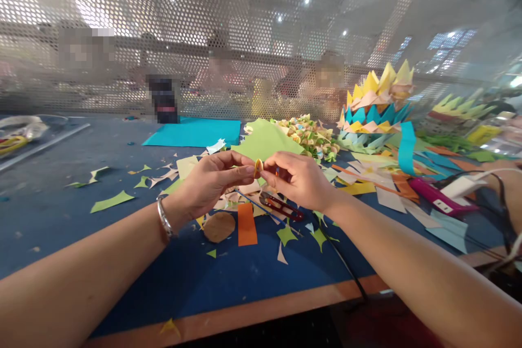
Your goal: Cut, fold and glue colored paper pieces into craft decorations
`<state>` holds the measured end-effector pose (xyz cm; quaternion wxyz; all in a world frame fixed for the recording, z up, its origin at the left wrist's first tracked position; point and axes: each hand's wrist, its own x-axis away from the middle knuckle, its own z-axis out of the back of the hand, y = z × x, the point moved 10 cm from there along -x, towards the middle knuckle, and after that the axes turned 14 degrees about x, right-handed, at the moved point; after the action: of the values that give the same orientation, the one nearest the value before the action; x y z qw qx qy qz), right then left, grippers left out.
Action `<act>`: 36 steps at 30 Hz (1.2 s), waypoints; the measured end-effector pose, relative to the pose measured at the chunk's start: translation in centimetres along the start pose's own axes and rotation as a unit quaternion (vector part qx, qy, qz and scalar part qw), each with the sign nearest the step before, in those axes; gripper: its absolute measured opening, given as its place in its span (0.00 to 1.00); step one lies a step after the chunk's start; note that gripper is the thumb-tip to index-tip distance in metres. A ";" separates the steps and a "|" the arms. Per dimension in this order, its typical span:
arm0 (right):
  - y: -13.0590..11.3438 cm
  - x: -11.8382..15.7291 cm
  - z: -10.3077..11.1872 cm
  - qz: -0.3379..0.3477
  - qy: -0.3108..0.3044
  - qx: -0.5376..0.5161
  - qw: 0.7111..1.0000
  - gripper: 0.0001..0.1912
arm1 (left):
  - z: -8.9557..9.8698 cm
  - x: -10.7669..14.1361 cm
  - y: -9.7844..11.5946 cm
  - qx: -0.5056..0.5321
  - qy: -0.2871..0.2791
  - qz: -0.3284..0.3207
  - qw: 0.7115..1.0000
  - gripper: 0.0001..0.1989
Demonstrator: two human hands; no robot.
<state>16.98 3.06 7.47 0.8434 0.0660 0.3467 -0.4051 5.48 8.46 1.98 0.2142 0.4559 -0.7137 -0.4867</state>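
Over the middle of the table, my two hands meet at the fingertips. A small curled yellow paper piece [257,168] is pinched between them. My left hand [216,178], with a silver bangle at the wrist, holds it from the left. The thumb and fingers of my right hand [302,178] grip its other side. Just beneath lie dark red thread snips [281,206], a thin blue stick [261,205], an orange paper strip [247,225] and a round brown disc [219,227]. Beyond my hands is a light green paper sheet [265,138].
Paper scraps [286,236] cover the centre. A blue sheet [199,132], a heap of small folded paper pieces [312,138] and stacked pointed paper rings [375,114] stand behind. To the right are a magenta power strip [438,198] and cables. A perforated metal screen [253,16] borders the back.
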 end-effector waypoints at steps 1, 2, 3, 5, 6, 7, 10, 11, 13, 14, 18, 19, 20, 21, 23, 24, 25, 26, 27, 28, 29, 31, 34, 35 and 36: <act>0.0 0.0 0.0 -0.001 -0.001 0.000 1.000 0.06 | -0.1 0.0 0.0 0.000 -0.003 0.002 1.000 0.11; 0.0 0.0 -0.1 -0.001 -0.003 0.000 1.000 0.06 | -0.2 0.0 0.0 0.001 -0.006 0.004 1.000 0.12; 0.0 0.0 -0.1 -0.002 -0.005 0.000 1.000 0.06 | -0.2 0.0 0.0 0.001 -0.007 0.005 1.000 0.13; 0.1 -0.1 -0.2 -0.004 -0.008 0.000 1.000 0.07 | -0.2 0.0 0.1 -0.003 -0.007 0.007 1.000 0.15; 0.1 -0.1 -0.3 -0.005 -0.009 0.000 1.000 0.07 | -0.2 0.0 0.1 -0.009 -0.007 0.008 1.000 0.15; 0.1 -0.1 -0.3 -0.006 -0.010 0.000 1.000 0.07 | -0.1 0.0 0.0 -0.015 -0.007 0.011 1.000 0.15; 0.2 0.0 -0.3 -0.005 -0.011 0.000 1.000 0.07 | -0.1 -0.1 -0.2 -0.030 -0.020 0.022 0.999 0.13; 0.1 0.0 -0.3 -0.005 -0.011 0.000 1.000 0.07 | -0.1 -0.1 -0.3 -0.036 -0.026 0.025 0.999 0.12; 0.1 0.0 -0.2 -0.003 -0.011 -0.003 1.000 0.07 | -0.2 -0.2 -0.4 -0.046 -0.036 0.029 0.998 0.11; 0.1 0.0 -0.2 -0.003 -0.012 -0.004 1.000 0.07 | -0.2 -0.2 -0.4 -0.051 -0.038 0.028 0.998 0.11; 0.1 -0.1 -0.1 -0.009 -0.011 -0.009 1.000 0.08 | 0.0 -0.3 -0.2 -0.058 -0.034 0.019 0.998 0.09; 0.2 -0.1 0.0 -0.012 -0.009 -0.011 1.000 0.08 | 0.0 -0.3 -0.2 -0.062 -0.033 0.016 0.997 0.09; 0.2 -0.1 0.0 -0.014 -0.009 -0.013 1.000 0.08 | 0.0 -0.3 -0.1 -0.066 -0.033 0.013 0.997 0.09; 0.3 -0.1 0.0 -0.017 -0.009 -0.015 1.000 0.08 | -0.1 -0.3 -0.1 -0.070 -0.034 0.011 0.997 0.09; 0.3 -0.1 0.0 -0.021 -0.011 -0.020 1.000 0.08 | -0.1 -0.3 0.0 -0.078 -0.035 0.006 0.996 0.09; 0.3 -0.1 0.0 -0.021 -0.012 -0.023 0.999 0.07 | -0.2 -0.3 0.1 -0.082 -0.035 0.005 0.996 0.09; 0.3 -0.1 0.0 -0.021 -0.013 -0.026 0.999 0.07 | -0.1 -0.3 0.1 -0.085 -0.034 0.005 0.996 0.09; 0.3 -0.1 0.0 -0.020 -0.013 -0.029 0.999 0.07 | -0.1 -0.3 0.1 -0.088 -0.033 0.006 0.996 0.09; 0.3 0.0 0.0 -0.019 -0.013 -0.030 0.999 0.07 | -0.1 -0.3 0.1 -0.091 -0.033 0.007 0.995 0.09; 0.3 0.0 0.0 -0.019 -0.012 -0.030 0.999 0.07 | -0.1 -0.3 0.0 -0.093 -0.033 0.009 0.995 0.09; 0.3 0.0 0.0 -0.018 -0.010 -0.029 0.999 0.07 | -0.1 -0.3 0.0 -0.096 -0.034 0.010 0.995 0.09; 0.3 -0.1 0.0 -0.015 -0.007 -0.027 1.000 0.07 | 0.0 -0.3 -0.1 -0.099 -0.038 0.012 0.994 0.09; 0.2 -0.1 0.1 -0.009 -0.002 -0.023 1.000 0.09 | 0.1 -0.4 -0.2 -0.103 -0.048 0.012 0.993 0.10; 0.2 -0.2 0.2 -0.007 -0.001 -0.021 1.000 0.09 | 0.1 -0.4 -0.3 -0.105 -0.052 0.012 0.993 0.11; 0.2 -0.2 0.2 -0.006 0.001 -0.019 1.000 0.09 | 0.1 -0.4 -0.4 -0.106 -0.055 0.013 0.993 0.10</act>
<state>17.18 3.23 7.73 0.8417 0.0487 0.3554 -0.4035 5.80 8.83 1.67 0.2281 0.3937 -0.6748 -0.5811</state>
